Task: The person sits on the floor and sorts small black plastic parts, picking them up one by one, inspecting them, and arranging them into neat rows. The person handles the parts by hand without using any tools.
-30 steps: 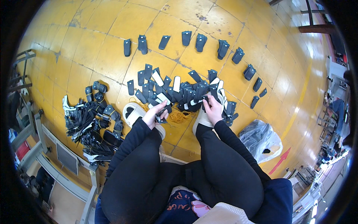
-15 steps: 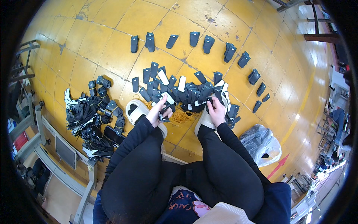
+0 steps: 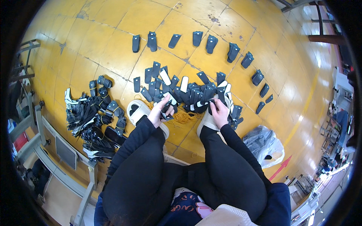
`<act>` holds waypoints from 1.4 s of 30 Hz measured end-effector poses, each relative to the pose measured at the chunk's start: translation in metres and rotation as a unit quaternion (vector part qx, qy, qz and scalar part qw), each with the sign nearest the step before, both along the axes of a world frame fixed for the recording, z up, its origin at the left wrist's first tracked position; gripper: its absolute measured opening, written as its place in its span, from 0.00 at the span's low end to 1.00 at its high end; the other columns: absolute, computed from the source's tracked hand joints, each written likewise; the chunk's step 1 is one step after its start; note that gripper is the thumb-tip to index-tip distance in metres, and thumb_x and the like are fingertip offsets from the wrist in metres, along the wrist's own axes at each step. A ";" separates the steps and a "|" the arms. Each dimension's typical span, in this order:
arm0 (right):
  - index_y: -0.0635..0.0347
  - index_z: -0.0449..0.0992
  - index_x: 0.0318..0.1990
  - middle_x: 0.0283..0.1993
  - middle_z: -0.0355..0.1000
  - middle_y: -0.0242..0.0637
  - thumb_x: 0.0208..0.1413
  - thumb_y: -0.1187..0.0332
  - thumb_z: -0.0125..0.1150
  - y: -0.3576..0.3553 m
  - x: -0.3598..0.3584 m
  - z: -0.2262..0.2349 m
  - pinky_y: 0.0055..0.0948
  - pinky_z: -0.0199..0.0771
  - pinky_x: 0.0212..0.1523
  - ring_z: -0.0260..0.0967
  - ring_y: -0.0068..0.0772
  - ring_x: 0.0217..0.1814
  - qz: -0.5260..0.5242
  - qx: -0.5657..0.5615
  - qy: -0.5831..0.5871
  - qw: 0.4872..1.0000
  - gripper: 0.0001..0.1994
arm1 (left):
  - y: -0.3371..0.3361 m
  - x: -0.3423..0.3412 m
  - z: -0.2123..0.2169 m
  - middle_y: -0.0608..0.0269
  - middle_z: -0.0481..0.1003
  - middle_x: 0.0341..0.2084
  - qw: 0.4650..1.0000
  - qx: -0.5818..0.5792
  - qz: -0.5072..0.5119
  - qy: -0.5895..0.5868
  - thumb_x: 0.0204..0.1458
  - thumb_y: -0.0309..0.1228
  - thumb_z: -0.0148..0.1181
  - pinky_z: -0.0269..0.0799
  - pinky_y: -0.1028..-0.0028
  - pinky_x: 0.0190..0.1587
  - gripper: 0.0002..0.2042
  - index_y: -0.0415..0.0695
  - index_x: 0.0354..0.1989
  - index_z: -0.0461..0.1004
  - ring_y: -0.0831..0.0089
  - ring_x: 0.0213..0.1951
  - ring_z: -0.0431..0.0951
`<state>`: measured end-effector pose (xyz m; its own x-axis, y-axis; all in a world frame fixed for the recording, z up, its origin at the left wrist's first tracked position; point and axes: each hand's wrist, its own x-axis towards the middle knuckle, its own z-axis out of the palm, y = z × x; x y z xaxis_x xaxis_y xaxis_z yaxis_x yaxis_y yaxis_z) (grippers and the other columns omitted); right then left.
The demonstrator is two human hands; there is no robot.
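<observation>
black flat pieces (image 3: 188,92) lie heaped on the yellow floor (image 3: 113,34) just beyond both grips, unsorted. past the heap, an arc of small stacks (image 3: 211,43) looks already laid out; much remains. left hand (image 3: 160,113) is clamped on a few pieces; right hand (image 3: 220,113) is closed on a piece at the heap's edge.

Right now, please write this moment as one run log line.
left hand: holds black piece | right hand: on black pieces pile | rubber bands: floor, between white slippers

Strap pile (image 3: 188,92) before slippers (image 3: 137,111) — tangled heap (image 3: 92,120) left, bag (image 3: 264,145) right
</observation>
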<state>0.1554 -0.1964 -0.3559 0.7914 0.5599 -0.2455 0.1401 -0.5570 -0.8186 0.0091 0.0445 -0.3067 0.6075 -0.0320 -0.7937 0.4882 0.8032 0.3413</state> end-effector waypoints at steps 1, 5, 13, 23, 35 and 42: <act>0.66 0.74 0.40 0.27 0.67 0.32 0.55 0.76 0.56 0.001 0.001 0.002 0.18 0.61 0.28 0.61 0.17 0.26 0.002 0.023 -0.007 1.000 0.06 | 0.000 -0.001 -0.003 0.71 0.58 0.08 1.000 0.000 -0.014 -0.009 0.58 0.56 0.44 0.45 0.81 0.12 0.28 0.49 0.10 0.59 0.82 0.10 0.57; 0.68 0.76 0.38 0.33 0.67 0.32 0.55 0.77 0.55 0.040 -0.006 0.025 0.18 0.61 0.36 0.63 0.20 0.35 -0.024 0.103 0.053 0.993 0.06 | -0.003 -0.018 -0.032 0.75 0.63 0.12 0.988 0.070 -0.123 -0.055 0.55 0.47 0.56 0.44 0.82 0.12 0.21 0.46 0.15 0.67 0.86 0.11 0.58; 0.70 0.76 0.43 0.31 0.75 0.31 0.53 0.76 0.60 0.118 0.001 0.035 0.18 0.71 0.36 0.71 0.18 0.33 0.070 0.150 0.380 0.910 0.10 | -0.009 -0.009 -0.034 0.72 0.75 0.31 0.989 0.106 -0.083 -0.054 0.55 0.30 0.58 0.68 0.84 0.31 0.13 0.42 0.47 0.70 0.86 0.28 0.73; 0.65 0.70 0.50 0.41 0.74 0.33 0.59 0.71 0.53 0.096 0.004 0.031 0.20 0.67 0.43 0.67 0.18 0.39 0.074 0.077 0.362 0.926 0.13 | 0.120 0.029 -0.045 0.75 0.69 0.16 0.970 0.240 -0.008 0.027 0.58 0.45 0.52 0.44 0.82 0.11 0.14 0.48 0.34 0.75 0.87 0.10 0.56; 0.63 0.73 0.47 0.39 0.75 0.31 0.59 0.72 0.51 0.091 0.012 0.045 0.17 0.65 0.40 0.66 0.16 0.35 0.052 0.011 0.345 0.937 0.11 | 0.248 0.074 -0.096 0.78 0.54 0.12 0.985 0.136 0.071 0.085 0.60 0.43 0.49 0.42 0.87 0.09 0.18 0.36 0.41 0.71 0.90 0.10 0.48; 0.63 0.72 0.48 0.39 0.74 0.31 0.60 0.71 0.50 0.087 0.022 0.050 0.16 0.65 0.40 0.66 0.15 0.36 0.055 0.019 0.351 0.935 0.11 | 0.220 0.029 -0.086 0.77 0.53 0.14 0.949 -0.193 0.248 0.014 0.63 0.40 0.44 0.44 0.88 0.10 0.20 0.35 0.52 0.64 0.90 0.12 0.49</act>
